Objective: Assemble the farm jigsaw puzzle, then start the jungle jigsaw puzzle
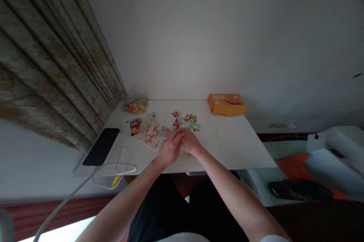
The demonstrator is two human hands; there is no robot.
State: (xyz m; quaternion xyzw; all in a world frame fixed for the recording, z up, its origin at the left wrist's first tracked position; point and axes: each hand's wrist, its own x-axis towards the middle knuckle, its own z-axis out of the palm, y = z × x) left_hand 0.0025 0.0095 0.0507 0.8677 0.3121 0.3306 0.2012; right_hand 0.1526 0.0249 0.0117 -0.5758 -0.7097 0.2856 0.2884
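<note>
**A:** How are the two hands seen at this moment?

**B:** The bare left hand [170, 150] and the bare right hand [190, 142] are held together, touching each other, above a white rectangular table [227, 139]. The fingers are seen a little curled, so both hands appear half closed. Whether a small piece is gripped between them cannot be told.

**A:** What is found nearest to the hands?

**B:** A transparent plastic bag with pale pink pieces [152, 134] is lying just beside the left hand. A group of small, flat, multicoloured puzzle pieces [184, 121] is placed on the table just beyond the right hand.

**A:** And what is placed around them?

**B:** A small rectangular picture card with a red image [135, 126] is laid to the left of the pink bag. A second transparent bag with orange and yellow pieces [135, 105] is set near the far edge of the table, and an orange cardboard box [226, 104] is placed along that edge further right. A flat black phone [101, 146] is lying near the left edge, with a thin white cable [113, 166] looped in front of it.
</note>
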